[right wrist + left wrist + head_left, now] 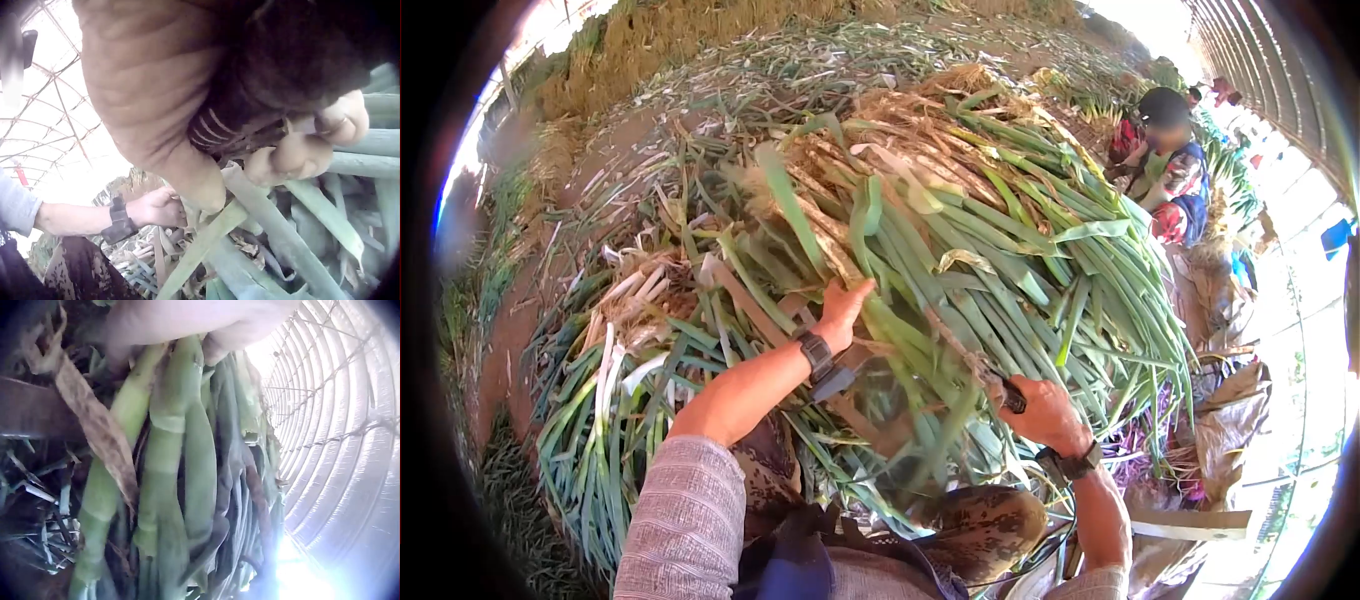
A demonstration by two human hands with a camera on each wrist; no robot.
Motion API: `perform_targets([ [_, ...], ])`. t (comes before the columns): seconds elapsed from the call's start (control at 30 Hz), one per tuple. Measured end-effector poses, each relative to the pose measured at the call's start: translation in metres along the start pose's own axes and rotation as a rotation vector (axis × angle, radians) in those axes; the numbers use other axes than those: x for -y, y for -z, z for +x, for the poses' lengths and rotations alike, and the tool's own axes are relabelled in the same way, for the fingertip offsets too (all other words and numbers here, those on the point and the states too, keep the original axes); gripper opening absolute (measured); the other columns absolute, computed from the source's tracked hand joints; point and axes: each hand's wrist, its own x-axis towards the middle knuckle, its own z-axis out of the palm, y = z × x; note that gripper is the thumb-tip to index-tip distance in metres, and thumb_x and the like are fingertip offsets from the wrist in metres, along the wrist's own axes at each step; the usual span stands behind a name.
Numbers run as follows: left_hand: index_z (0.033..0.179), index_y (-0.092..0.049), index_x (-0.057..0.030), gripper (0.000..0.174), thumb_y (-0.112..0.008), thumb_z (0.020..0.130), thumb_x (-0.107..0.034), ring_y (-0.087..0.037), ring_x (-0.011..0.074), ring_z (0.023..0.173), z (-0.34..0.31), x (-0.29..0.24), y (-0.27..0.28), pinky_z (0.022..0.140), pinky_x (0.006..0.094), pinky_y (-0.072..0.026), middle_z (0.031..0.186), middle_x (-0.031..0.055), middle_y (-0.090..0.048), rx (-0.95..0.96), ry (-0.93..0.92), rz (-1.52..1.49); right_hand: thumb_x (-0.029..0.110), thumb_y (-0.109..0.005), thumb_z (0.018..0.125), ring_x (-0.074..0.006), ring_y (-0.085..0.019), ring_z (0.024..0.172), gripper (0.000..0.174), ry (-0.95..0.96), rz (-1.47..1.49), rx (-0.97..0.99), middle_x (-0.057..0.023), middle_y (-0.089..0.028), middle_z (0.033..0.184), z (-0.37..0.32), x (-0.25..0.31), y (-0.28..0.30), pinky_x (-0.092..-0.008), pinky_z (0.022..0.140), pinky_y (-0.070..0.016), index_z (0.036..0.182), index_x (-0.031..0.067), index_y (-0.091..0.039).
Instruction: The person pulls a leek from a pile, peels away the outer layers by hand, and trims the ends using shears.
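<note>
My left hand (840, 312) grips a few green onion stalks (892, 332) at the middle of the large heap. In the left wrist view the fingers (215, 319) wrap across the tops of the thick green stems (165, 444), beside a dry brown leaf (94, 425). To the right and nearer the body, my right hand (1045, 412) holds a black-handled tool (1007, 394). Its narrow, dirt-coloured front part points up and left among the leaves. The right wrist view has the fingers curled round the ribbed black handle (215, 128), close over flat green leaves (281, 234).
A big pile of green onions (1040, 250), roots toward the back, lies in front. A smaller bunch (615, 350) with white stems is at left. Leaf scraps cover the ground (650, 130). Another person (1170, 170) sits at back right. Brown sacking (1230, 410) lies at right.
</note>
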Motion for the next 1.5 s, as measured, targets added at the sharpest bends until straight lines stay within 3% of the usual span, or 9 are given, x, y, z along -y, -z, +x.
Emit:
perform_targets([
  [0.2,0.148,-0.026,0.0019,0.081,-0.071,0.091,-0.035,-0.043,0.0346,0.131,-0.030,0.010,0.021,0.107,0.0539,-0.0382,0.146,0.0195,-0.039,-0.172,0.012,0.046,0.034,-0.066,0.079,-0.0444,-0.063,0.080,0.029,0.091,-0.014,0.087,-0.0213,-0.067,0.080,-0.013,0.016,-0.013,-0.0535,0.072,-0.0489,0.092,0.0071,-0.065],
  [0.3,0.120,-0.053,-0.0067,0.040,-0.059,0.097,-0.038,-0.062,0.0325,0.099,-0.034,0.027,0.046,0.086,0.0533,-0.0507,0.111,0.0104,-0.062,-0.073,0.133,-0.328,0.031,-0.066,0.077,-0.0445,-0.063,0.081,0.029,0.105,-0.031,0.114,-0.0211,-0.067,0.082,0.000,0.027,-0.030,-0.0535,0.074,-0.0488,0.094,0.0070,-0.065],
  [0.53,0.131,-0.047,0.0010,0.062,-0.072,0.090,-0.038,-0.053,0.0321,0.118,-0.044,-0.014,0.042,0.097,0.0582,-0.0445,0.123,0.0159,-0.055,-0.318,-0.022,-0.070,0.031,-0.068,0.078,-0.0423,-0.064,0.084,0.033,0.195,0.073,0.005,-0.0200,-0.068,0.087,0.002,0.034,-0.045,-0.0513,0.076,-0.0503,0.101,0.0078,-0.068],
  [0.6,0.131,-0.047,0.0030,0.074,-0.079,0.083,-0.043,-0.057,0.0259,0.109,-0.051,-0.042,0.032,0.094,0.0474,-0.0480,0.127,0.0158,-0.055,-0.028,-0.333,-0.186,0.034,-0.070,0.078,-0.0410,-0.066,0.085,0.035,0.124,0.157,0.010,-0.0204,-0.069,0.087,0.002,0.035,-0.037,-0.0493,0.076,-0.0521,0.101,0.0070,-0.067],
  [0.73,0.124,-0.056,-0.0001,0.045,-0.066,0.094,-0.033,-0.059,0.0260,0.100,0.002,0.014,0.067,0.086,0.0449,-0.0493,0.113,0.0109,-0.061,-0.414,-0.030,0.115,0.034,-0.069,0.078,-0.0418,-0.066,0.079,0.031,0.124,0.064,-0.004,-0.0202,-0.068,0.082,0.005,0.041,-0.042,-0.0496,0.073,-0.0524,0.094,0.0069,-0.066],
  [0.9,0.109,-0.055,-0.0018,0.020,-0.058,0.096,-0.017,-0.064,0.0263,0.080,-0.036,-0.001,0.068,0.060,0.0469,-0.0535,0.092,0.0104,-0.060,-0.203,-0.006,-0.242,0.035,-0.066,0.080,-0.0409,-0.066,0.078,0.033,0.191,0.049,-0.008,-0.0197,-0.069,0.081,-0.005,0.042,-0.070,-0.0508,0.072,-0.0525,0.096,0.0066,-0.068],
  [1.17,0.108,-0.058,-0.0047,0.017,-0.061,0.095,-0.014,-0.061,0.0192,0.067,-0.025,-0.083,0.048,0.055,0.0373,-0.0548,0.084,0.0065,-0.062,-0.099,-0.421,-0.338,0.035,-0.073,0.078,-0.0405,-0.067,0.081,0.042,0.088,0.164,-0.141,-0.0222,-0.069,0.084,0.012,0.054,-0.077,-0.0476,0.072,-0.0527,0.106,0.0039,-0.067],
  [1.33,0.115,-0.062,0.0016,0.029,-0.065,0.093,-0.017,-0.056,0.0147,0.067,0.021,0.028,0.089,0.059,0.0328,-0.0455,0.086,0.0040,-0.062,-0.506,-0.172,0.147,0.035,-0.074,0.077,-0.0406,-0.067,0.082,0.045,0.081,0.195,-0.218,-0.0224,-0.069,0.084,0.011,0.051,-0.071,-0.0469,0.073,-0.0536,0.108,0.0028,-0.067],
  [1.5,0.106,-0.059,-0.0090,0.014,-0.056,0.097,-0.018,-0.061,0.0211,0.072,-0.038,-0.040,0.083,0.056,0.0391,-0.0505,0.088,0.0061,-0.062,-0.313,-0.289,-0.163,0.036,-0.063,0.083,-0.0403,-0.067,0.085,0.038,0.080,0.069,0.077,-0.0184,-0.070,0.090,-0.005,0.062,-0.069,-0.0512,0.077,-0.0524,0.112,0.0113,-0.065],
])
